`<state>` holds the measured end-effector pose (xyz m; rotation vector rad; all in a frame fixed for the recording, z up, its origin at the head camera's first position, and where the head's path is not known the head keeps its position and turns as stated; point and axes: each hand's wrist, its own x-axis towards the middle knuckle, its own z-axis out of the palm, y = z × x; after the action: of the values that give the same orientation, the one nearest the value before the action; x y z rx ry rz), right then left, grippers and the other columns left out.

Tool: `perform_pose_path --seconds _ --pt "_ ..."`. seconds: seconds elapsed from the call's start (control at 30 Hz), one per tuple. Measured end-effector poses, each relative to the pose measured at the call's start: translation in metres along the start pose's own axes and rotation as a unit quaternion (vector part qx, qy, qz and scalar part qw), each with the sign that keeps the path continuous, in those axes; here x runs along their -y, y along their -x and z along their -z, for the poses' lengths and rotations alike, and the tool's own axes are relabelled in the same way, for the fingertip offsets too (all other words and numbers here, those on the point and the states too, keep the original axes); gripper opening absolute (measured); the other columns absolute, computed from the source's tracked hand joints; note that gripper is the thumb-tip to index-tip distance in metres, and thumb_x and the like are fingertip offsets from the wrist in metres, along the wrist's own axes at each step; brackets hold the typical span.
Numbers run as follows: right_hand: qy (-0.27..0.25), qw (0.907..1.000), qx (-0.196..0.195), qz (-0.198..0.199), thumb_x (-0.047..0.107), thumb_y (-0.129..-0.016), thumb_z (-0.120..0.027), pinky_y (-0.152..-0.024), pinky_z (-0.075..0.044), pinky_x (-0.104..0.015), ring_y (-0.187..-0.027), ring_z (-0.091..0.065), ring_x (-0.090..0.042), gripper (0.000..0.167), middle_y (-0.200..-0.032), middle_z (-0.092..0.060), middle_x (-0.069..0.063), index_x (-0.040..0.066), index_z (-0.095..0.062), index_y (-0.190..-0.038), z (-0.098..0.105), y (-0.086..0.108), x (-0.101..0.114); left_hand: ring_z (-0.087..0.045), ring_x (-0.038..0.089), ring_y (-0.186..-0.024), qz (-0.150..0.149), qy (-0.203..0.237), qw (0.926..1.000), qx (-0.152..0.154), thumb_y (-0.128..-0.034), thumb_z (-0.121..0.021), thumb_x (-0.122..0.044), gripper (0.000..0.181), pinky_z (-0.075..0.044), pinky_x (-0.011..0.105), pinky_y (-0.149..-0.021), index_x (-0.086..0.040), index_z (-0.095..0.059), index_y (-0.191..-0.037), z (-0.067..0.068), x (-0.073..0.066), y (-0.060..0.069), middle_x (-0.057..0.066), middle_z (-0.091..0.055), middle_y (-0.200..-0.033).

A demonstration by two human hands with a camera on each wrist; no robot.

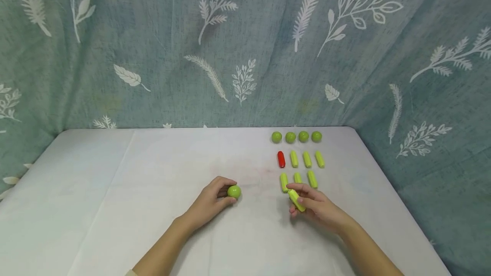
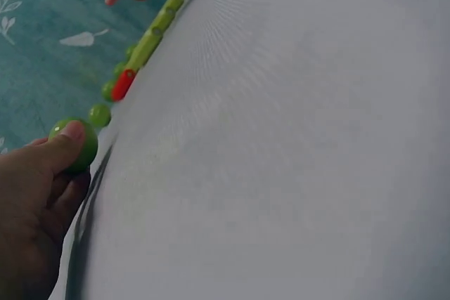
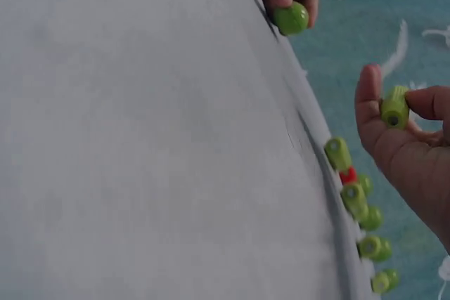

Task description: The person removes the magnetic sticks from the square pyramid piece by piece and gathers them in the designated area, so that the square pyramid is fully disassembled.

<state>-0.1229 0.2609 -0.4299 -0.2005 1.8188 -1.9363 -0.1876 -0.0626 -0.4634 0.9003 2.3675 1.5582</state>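
Note:
My left hand (image 1: 209, 202) grips a shiny green ball (image 1: 234, 191) between thumb and fingers, at or just above the white tabletop. In the left wrist view the thumb lies across the ball (image 2: 76, 147). My right hand (image 1: 321, 211) pinches a short yellow-green stick (image 1: 296, 200) between thumb and fingers, held tilted. The right wrist view shows a dark round spot on the end of this stick (image 3: 395, 117). Just beyond the right hand lies a row of three like sticks, the leftmost stick (image 1: 284, 182) near its fingertips.
Farther back, a red stick (image 1: 281, 159) starts a row with three yellow-green sticks (image 1: 307, 159). Behind them, several green balls (image 1: 290, 137) line up near the table's back edge. A blue-green leaf-patterned cloth (image 1: 172, 80) hangs behind and to the right of the white table (image 1: 134, 191).

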Motion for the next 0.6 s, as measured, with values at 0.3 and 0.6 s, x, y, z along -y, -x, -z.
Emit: perform_pose_path --seconds 0.3,0.6 --pt "-0.043 0.9936 -0.1 0.029 0.016 -0.099 -0.05 -0.092 -0.05 -0.032 -0.105 -0.064 -0.018 0.051 -0.125 -0.045 -0.018 -0.008 -0.028 -0.139 0.031 0.019 -0.003 -0.057 0.018 -0.11 0.036 -0.033 0.9985 -0.024 -0.0838 -0.071 -0.021 0.046 -0.048 0.029 -0.094 -0.01 -0.06 -0.127 0.003 0.012 -0.038 0.0 -0.058 -0.117" --pt "0.102 0.953 -0.285 0.008 0.025 -0.097 -0.054 -0.075 -0.044 -0.017 -0.09 -0.046 -0.005 0.047 -0.107 -0.048 0.005 0.001 -0.041 -0.136 0.055 0.022 -0.007 -0.056 0.023 -0.116 0.092 -0.019 0.9951 -0.03 -0.0831 -0.073 -0.02 0.044 -0.046 0.034 -0.098 -0.009 -0.06 -0.124 0.003 0.013 -0.082 0.005 -0.057 -0.123"
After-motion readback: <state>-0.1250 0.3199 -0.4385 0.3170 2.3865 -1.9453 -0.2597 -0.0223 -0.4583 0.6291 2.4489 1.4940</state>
